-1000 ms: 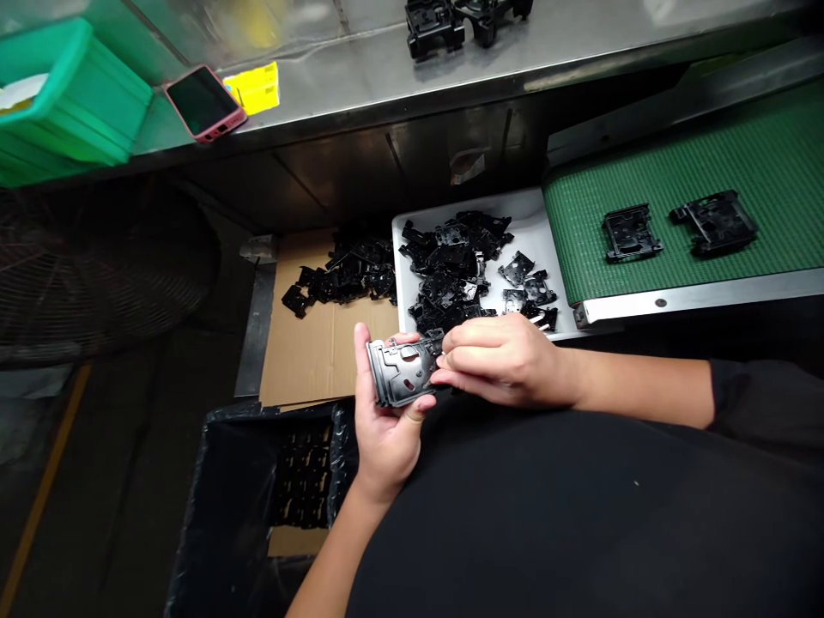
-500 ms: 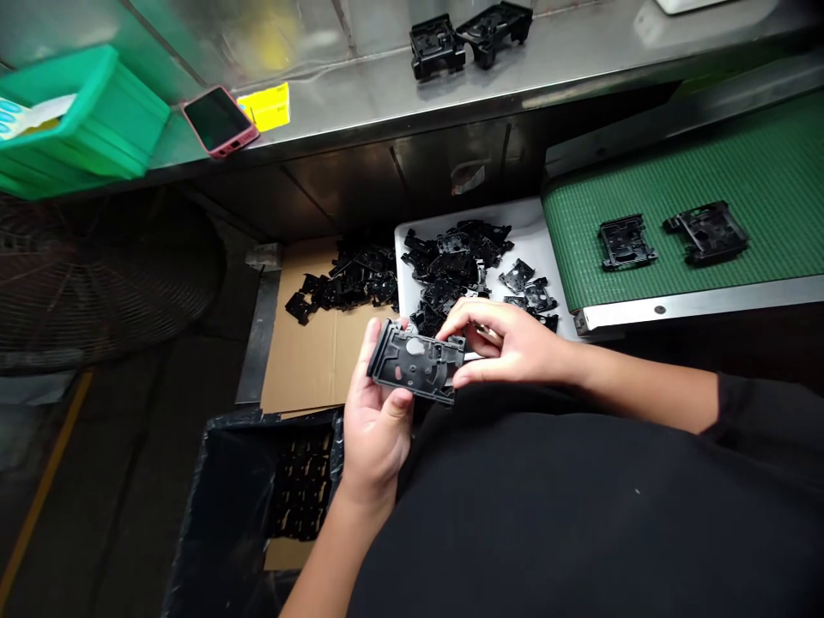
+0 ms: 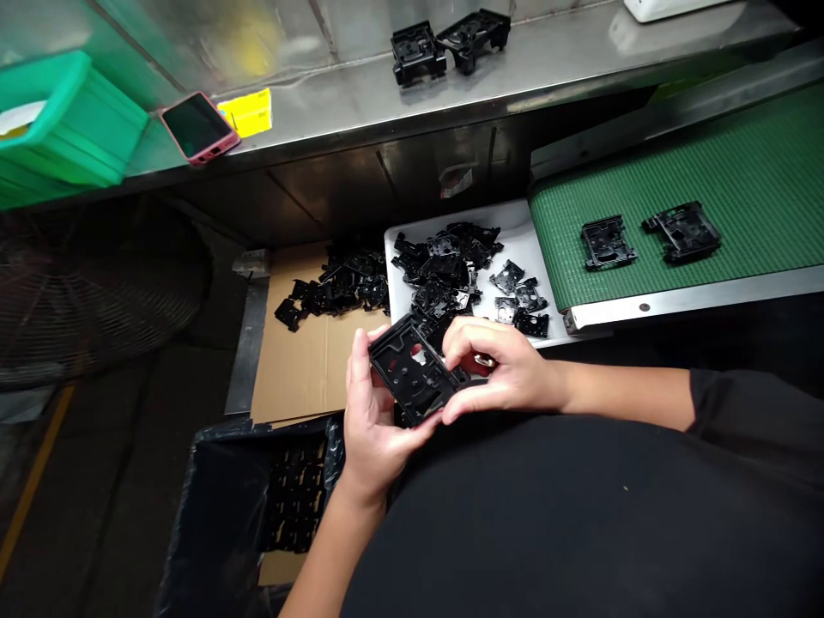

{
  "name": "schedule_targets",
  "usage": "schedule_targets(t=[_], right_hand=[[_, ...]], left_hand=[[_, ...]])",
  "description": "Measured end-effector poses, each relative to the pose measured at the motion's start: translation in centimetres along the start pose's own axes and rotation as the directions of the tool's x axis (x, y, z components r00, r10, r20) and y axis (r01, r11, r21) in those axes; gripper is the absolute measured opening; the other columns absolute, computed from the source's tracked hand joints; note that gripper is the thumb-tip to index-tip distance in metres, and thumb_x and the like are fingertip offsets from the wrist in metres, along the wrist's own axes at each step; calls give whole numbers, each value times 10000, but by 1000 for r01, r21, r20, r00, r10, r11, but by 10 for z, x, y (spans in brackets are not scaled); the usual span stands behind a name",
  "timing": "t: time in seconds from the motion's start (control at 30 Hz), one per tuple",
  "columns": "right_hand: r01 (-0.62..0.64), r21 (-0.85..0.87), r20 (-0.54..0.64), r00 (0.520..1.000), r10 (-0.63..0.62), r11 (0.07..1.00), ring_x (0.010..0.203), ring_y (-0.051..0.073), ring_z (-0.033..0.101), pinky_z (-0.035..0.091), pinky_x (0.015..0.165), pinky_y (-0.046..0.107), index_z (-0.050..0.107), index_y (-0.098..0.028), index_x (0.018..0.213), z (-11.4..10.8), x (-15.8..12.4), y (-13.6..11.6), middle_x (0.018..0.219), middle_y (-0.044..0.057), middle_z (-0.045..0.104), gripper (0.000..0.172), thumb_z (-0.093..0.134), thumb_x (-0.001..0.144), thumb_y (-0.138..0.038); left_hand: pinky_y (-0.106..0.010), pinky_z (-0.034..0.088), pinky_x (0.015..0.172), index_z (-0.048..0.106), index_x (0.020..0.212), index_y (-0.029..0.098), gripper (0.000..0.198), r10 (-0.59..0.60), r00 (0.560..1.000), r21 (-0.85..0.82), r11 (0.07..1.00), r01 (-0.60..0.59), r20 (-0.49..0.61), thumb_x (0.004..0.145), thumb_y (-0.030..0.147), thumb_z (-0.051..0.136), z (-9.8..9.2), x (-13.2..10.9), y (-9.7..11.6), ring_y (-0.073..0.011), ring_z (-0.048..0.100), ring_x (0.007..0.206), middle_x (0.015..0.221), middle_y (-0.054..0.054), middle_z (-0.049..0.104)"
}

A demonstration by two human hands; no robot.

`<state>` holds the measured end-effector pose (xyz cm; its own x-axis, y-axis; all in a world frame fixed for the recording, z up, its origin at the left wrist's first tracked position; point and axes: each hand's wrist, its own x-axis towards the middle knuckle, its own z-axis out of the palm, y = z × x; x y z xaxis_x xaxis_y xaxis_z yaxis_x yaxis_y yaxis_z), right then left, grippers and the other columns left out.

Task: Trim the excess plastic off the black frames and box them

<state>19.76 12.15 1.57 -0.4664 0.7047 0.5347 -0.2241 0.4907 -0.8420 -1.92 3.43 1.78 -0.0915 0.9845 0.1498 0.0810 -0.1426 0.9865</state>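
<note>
My left hand point(image 3: 377, 412) is closed around a black plastic frame point(image 3: 415, 369), a flat, box-like moulded part with raised edges and cut-outs. The frame is tilted, its inner side up toward me. My right hand point(image 3: 505, 365) is at the frame's right edge, thumb and curled forefinger touching or very near it. A shiny metal object point(image 3: 484, 360) shows among the right fingers; most of it is hidden, so its kind is unclear. Just beyond my hands, a white tray point(image 3: 524, 219) carries a heap of small black plastic parts point(image 3: 444, 262).
More black parts point(image 3: 351, 283) lie on cardboard point(image 3: 296, 369). Two black frames point(image 3: 608, 242) sit on the green conveyor belt point(image 3: 760, 172). The steel shelf point(image 3: 348, 99) bears two frames point(image 3: 418, 53), a phone point(image 3: 198, 127) and a green bin point(image 3: 77, 129). A lined box point(image 3: 219, 506) stands below, a fan point(image 3: 83, 292) left.
The black frame has turned and tipped in my left hand, its right end now lower. My right hand has stayed by its right edge. The whole view has shifted slightly.
</note>
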Motion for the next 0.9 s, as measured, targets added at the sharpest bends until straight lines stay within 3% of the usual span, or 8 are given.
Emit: schedule_targets(t=[0.13,0.23,0.3,0.37,0.43,0.57,0.73,0.9], right_hand=[[34,3,-13,999,-34,999,800,143,615,535,688,295,696,-195,865,-11,11,-4,906,33,661,294,730,1066,-407],[-98,78,-13,995,100,992,691,81,514,457,582,226,709,-204,1114,-19,19,-6,1032,23,628,156,755,1036,-331],[-155,99,90,985,146,983,638,40,432,404,523,181,664,-243,1362,-21,24,-4,1158,28,602,390,791,1004,-333],[-126,95,185,977,107,987,647,34,427,414,523,157,644,-268,1453,-22,27,-1,1215,40,605,475,788,1008,-352],[-76,103,192,980,55,992,660,36,437,424,525,146,668,-259,1451,-22,28,1,1194,43,617,472,798,1010,-365],[-56,58,45,998,54,997,667,52,467,406,503,156,714,-233,1412,-20,22,-1,1093,32,631,447,834,996,-345],[67,11,69,995,-67,998,917,167,668,622,806,336,783,-198,1291,-17,10,-6,1043,62,753,367,834,998,-413],[12,37,43,999,-13,999,878,140,678,570,668,253,795,-192,1247,-11,6,-6,1026,54,767,290,860,966,-230]], left_hand=[[-474,646,1104,419,1722,409,1229,33,998,46,998,-35,52,682,211,1043,0,-3,8,-382,670,1437,1770,-130,456],[-470,667,1072,432,1710,438,1199,35,997,34,999,-38,75,700,206,1036,-1,-5,13,-371,716,1377,1769,-121,458],[-484,660,1087,431,1707,454,1175,49,994,37,998,-52,94,722,222,1028,-2,-5,15,-381,701,1401,1774,-112,453],[-503,648,1108,414,1716,452,1183,79,989,67,994,-88,123,727,254,1031,-3,-5,14,-406,654,1459,1775,-117,451],[-496,648,1111,397,1724,449,1211,104,984,100,988,-119,143,714,287,1044,-5,-4,14,-407,647,1468,1767,-122,464],[-425,658,1101,431,1700,475,1179,100,993,67,992,-105,66,710,318,1051,-4,-2,15,-339,729,1367,1767,-84,469],[-409,642,1137,538,1629,485,1057,-1,997,-35,999,-1,-75,725,266,1039,4,-1,24,-306,722,1375,1749,-35,491],[-418,553,1248,586,1582,440,1025,-165,979,-104,983,153,-119,696,214,1048,10,-1,34,-304,614,1510,1636,-34,615]])
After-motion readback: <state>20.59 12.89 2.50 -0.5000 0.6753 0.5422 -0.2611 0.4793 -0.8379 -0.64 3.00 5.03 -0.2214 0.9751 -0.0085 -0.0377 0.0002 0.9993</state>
